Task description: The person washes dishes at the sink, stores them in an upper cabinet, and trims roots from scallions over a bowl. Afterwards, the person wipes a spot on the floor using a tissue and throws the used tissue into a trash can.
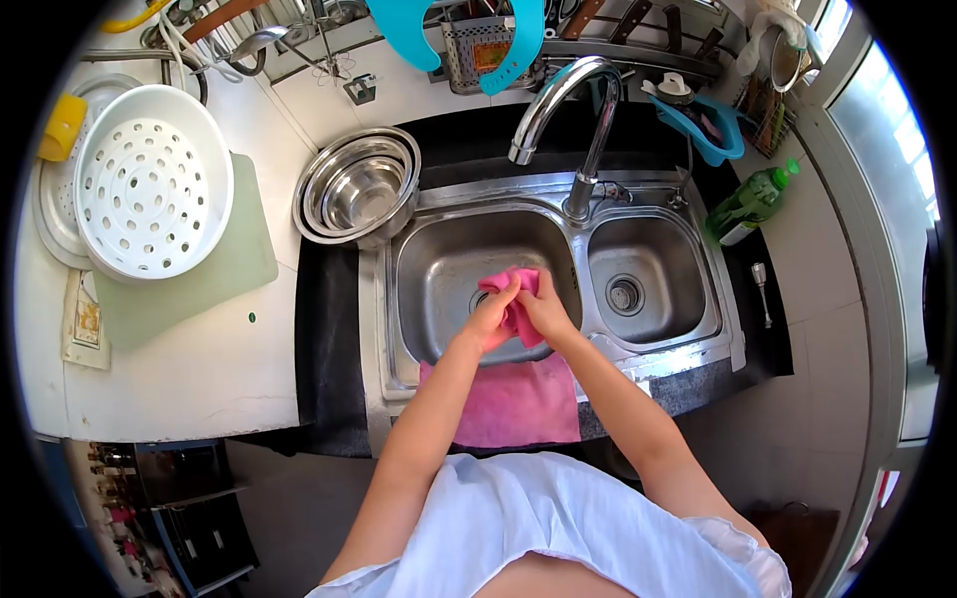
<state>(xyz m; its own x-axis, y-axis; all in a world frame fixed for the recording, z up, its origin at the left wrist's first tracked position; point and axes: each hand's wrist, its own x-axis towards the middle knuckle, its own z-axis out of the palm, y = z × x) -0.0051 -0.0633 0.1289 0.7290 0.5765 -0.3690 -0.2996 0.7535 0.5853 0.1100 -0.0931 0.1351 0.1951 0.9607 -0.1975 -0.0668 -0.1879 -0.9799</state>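
Note:
A bunched pink cloth [525, 324] is squeezed between my two hands over the large left basin [439, 259] of the steel sink. My left hand [491, 321] grips it from the left, thumb on top. From the other side my right hand [544, 307] closes round it. Just below the hands a second, flat pink cloth [513, 404] drapes over the sink's front edge. The chrome faucet [568, 100] arches above the basin, and no water shows under its spout. My hands partly cover the left drain.
Nested steel bowls [361, 189] stand left of the sink. A white colander [155, 179] rests on a green board [239, 239]. To the right are the small basin [648, 249], a green bottle [750, 204] and a blue basket [713, 130]. Knives [628, 20] hang at the back.

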